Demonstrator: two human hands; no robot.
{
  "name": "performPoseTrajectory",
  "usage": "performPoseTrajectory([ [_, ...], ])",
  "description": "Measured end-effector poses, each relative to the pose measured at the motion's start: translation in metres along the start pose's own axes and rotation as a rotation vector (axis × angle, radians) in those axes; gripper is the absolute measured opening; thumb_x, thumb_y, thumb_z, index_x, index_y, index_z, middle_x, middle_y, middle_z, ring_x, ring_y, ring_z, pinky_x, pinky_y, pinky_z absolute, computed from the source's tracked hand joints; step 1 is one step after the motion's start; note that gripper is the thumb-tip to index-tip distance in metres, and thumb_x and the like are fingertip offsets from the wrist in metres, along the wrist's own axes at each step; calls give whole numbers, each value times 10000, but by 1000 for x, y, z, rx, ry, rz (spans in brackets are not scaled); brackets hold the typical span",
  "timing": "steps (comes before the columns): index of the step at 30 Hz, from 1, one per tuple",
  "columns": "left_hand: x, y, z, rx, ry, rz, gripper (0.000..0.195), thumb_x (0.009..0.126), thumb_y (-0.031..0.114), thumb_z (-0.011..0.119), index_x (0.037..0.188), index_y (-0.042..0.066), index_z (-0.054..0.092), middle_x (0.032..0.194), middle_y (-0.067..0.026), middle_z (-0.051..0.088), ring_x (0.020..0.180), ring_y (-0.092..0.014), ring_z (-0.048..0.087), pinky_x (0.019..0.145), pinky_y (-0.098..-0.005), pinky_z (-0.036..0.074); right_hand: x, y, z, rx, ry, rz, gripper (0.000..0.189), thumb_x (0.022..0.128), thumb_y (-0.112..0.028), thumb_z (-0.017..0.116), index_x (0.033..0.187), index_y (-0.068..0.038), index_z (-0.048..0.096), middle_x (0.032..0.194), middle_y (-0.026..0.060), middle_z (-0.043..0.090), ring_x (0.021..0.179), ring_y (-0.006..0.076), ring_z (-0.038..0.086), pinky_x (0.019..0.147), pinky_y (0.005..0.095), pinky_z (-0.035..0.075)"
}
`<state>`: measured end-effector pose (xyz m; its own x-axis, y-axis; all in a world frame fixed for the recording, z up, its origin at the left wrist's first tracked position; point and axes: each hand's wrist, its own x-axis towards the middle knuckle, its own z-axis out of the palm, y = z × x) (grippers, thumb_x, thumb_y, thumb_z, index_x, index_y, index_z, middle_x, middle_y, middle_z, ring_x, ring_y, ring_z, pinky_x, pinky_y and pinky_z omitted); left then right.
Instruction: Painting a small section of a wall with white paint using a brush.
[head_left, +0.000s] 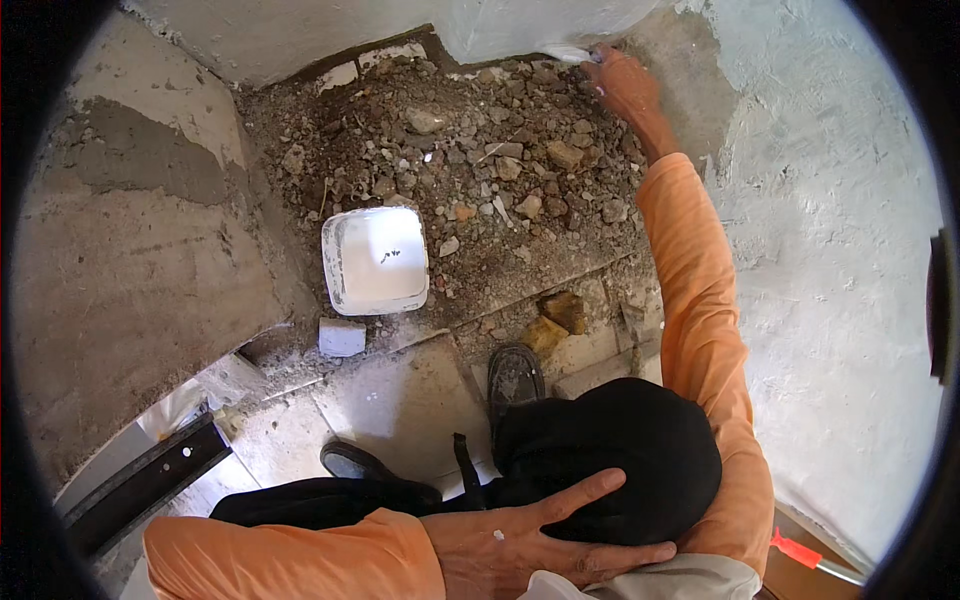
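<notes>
Reaching far forward, my right hand (621, 81) is closed on a brush-like tool (566, 53) with a whitish end, held against the foot of the painted wall (517, 30) where the wall meets the rubble. My left hand (525, 536) rests with spread fingers on my bent knee in black trousers and holds nothing. A square plastic tub (379, 262) of white liquid, its rim smeared white, stands on the rubble in front of me. Beside its near edge lies a pale block (342, 337).
Loose rubble (480, 157) covers the ground up to the walls. Brown stones (553, 319) lie by my shoe on the tiles (397, 390). A rough plastered wall (150, 217) curves along the left, above a dark metal bar (150, 480). A red-handled tool (796, 550) is at lower right.
</notes>
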<state>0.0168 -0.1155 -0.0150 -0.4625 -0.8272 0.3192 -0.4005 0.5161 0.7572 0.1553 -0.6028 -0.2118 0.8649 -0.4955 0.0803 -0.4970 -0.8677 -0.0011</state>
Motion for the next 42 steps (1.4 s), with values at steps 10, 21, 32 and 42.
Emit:
performPoseTrajectory([
  [10,-3,-13,19,-336,143,12,510,1018,186,533,1519,261,481,1743,49,209,1586,-50,191,1295,-634,-32,7,73,-48,319,198,6,490,993,-535,638,1160,-79,702,963,195,745,913,392,722,769,506,537],
  [21,-2,-24,11,-340,127,46,484,1007,224,505,1489,260,540,1723,49,276,1566,-41,254,1291,-633,-54,1,65,-22,-5,31,140,521,973,-544,635,1288,-131,666,1155,203,735,1109,409,693,896,534,542],
  [32,-9,-35,12,-225,155,17,477,996,217,514,1469,255,558,1718,48,290,1566,-41,252,1289,-637,-53,37,81,-3,-104,24,189,443,954,-501,662,1270,-192,673,1172,176,747,1106,422,697,908,567,546],
  [42,-7,-39,14,-145,169,19,470,985,211,521,1451,250,575,1713,47,302,1566,-41,251,1288,-641,-53,-3,79,-94,324,642,115,504,1031,-470,618,1030,34,632,928,239,700,883,400,682,764,484,517],
])
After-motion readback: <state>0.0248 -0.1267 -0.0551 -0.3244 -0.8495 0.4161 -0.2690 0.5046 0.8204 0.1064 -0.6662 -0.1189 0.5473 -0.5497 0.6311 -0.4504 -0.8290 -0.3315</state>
